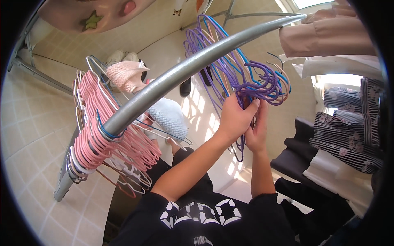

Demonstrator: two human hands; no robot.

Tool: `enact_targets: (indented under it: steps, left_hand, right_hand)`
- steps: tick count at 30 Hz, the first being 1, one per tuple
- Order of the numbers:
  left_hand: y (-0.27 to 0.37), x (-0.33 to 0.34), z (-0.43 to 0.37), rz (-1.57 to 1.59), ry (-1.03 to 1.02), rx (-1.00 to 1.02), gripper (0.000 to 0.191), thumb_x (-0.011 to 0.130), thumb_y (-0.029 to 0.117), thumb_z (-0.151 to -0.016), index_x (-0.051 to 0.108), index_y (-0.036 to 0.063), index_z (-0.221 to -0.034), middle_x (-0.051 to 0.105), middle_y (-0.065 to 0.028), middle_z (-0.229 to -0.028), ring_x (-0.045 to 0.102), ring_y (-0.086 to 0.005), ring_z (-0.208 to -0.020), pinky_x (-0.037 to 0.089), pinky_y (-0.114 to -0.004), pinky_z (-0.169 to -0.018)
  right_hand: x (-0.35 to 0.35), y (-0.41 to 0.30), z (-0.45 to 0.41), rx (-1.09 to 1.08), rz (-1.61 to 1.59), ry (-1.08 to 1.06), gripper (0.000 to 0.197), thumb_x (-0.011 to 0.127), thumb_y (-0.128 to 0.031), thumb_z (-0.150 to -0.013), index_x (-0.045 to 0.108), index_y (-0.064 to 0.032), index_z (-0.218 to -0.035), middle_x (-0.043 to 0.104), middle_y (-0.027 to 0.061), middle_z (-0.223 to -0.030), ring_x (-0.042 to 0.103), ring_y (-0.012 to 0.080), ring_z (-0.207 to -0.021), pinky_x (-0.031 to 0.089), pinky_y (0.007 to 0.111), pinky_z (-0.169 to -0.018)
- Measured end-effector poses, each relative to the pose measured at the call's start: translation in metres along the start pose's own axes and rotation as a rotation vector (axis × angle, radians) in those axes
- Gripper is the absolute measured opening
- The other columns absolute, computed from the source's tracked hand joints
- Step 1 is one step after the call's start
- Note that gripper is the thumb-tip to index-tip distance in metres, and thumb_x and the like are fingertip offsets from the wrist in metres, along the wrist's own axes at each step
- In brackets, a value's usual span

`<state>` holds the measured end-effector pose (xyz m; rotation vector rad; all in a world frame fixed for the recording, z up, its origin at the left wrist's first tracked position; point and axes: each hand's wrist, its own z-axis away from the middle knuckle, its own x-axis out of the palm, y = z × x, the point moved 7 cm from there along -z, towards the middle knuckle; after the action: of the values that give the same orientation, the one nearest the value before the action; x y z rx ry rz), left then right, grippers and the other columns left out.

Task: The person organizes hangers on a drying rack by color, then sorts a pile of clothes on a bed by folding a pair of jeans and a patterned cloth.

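Observation:
My left hand (235,118) grips a bundle of hangers just below the hooks. My right hand (258,135) closes on the same bundle from the other side, its fingers partly hidden. Most hangers in it are purple (226,75), with blue hangers (244,58) and a few peach ones among them. Their hooks (267,81) cluster together to the right of my hands. The bundle is held beside a grey metal clothes rail (197,64), which crosses in front of part of it. Pink hangers (95,135) hang packed at the rail's near left end.
White and dark hangers hang among the pink ones. Pale pink and light blue towels (169,115) hang behind the rail. Shoes (120,58) stand on the tiled floor. Pinkish garments (332,37), striped floral cloth (341,132) and dark clothes (292,150) fill the right side.

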<state>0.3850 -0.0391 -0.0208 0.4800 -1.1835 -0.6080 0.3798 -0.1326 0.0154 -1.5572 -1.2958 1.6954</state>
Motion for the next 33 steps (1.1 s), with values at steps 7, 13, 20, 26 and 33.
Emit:
enact_targets:
  steps: [7, 13, 20, 26, 33]
  left_hand:
    - [0.047, 0.023, -0.004, 0.043, -0.04, 0.127, 0.018, 0.063, 0.001, -0.091, 0.062, 0.0001, -0.108, 0.065, -0.0009, -0.096, 0.057, -0.0067, -0.086, 0.047, -0.024, -0.078]
    - [0.072, 0.01, -0.019, 0.183, -0.004, 0.22, 0.019, 0.061, 0.001, -0.091, 0.063, 0.001, -0.11, 0.065, -0.0014, -0.095, 0.058, -0.008, -0.086, 0.048, -0.025, -0.077]
    - [0.066, -0.004, -0.028, 0.341, 0.01, 0.126, 0.019, 0.061, 0.002, -0.091, 0.063, 0.0009, -0.11, 0.066, -0.0033, -0.099, 0.063, -0.0129, -0.09, 0.049, -0.028, -0.08]
    - [0.056, -0.019, -0.035, 0.455, 0.006, 0.11, 0.021, 0.061, 0.003, -0.091, 0.061, 0.0027, -0.112, 0.065, -0.0014, -0.098, 0.059, -0.0108, -0.087, 0.045, -0.025, -0.078]
    - [0.05, -0.037, -0.036, 0.378, 0.073, 0.15, 0.024, 0.066, 0.007, -0.092, 0.058, 0.005, -0.115, 0.061, 0.0025, -0.094, 0.056, -0.0062, -0.083, 0.045, -0.023, -0.074]
  right_hand:
    - [-0.007, -0.048, -0.024, -0.144, 0.186, -0.031, 0.076, 0.059, -0.011, -0.089, 0.02, 0.0052, -0.153, 0.025, 0.019, -0.154, 0.033, 0.03, -0.142, 0.03, 0.04, -0.115]
    - [0.0, -0.061, -0.054, -0.251, 0.227, -0.082, 0.086, 0.063, 0.003, -0.079, 0.019, 0.0036, -0.153, 0.027, 0.0206, -0.154, 0.035, 0.034, -0.142, 0.034, 0.043, -0.113]
    - [-0.005, -0.112, -0.102, -0.619, 0.291, 0.069, 0.077, 0.057, -0.029, -0.092, 0.021, -0.0023, -0.155, 0.024, 0.018, -0.161, 0.025, 0.0294, -0.148, 0.02, 0.046, -0.118]
    - [0.039, -0.139, -0.145, -0.889, 0.341, 0.032, 0.061, 0.053, -0.031, -0.099, 0.037, 0.0018, -0.148, 0.041, 0.0194, -0.152, 0.037, 0.0302, -0.143, 0.027, 0.039, -0.115]
    - [0.061, -0.138, -0.153, -0.966, 0.568, 0.031, 0.033, 0.063, -0.032, -0.091, 0.072, -0.0053, -0.108, 0.073, 0.0125, -0.099, 0.068, 0.0324, -0.094, 0.049, 0.044, -0.095]
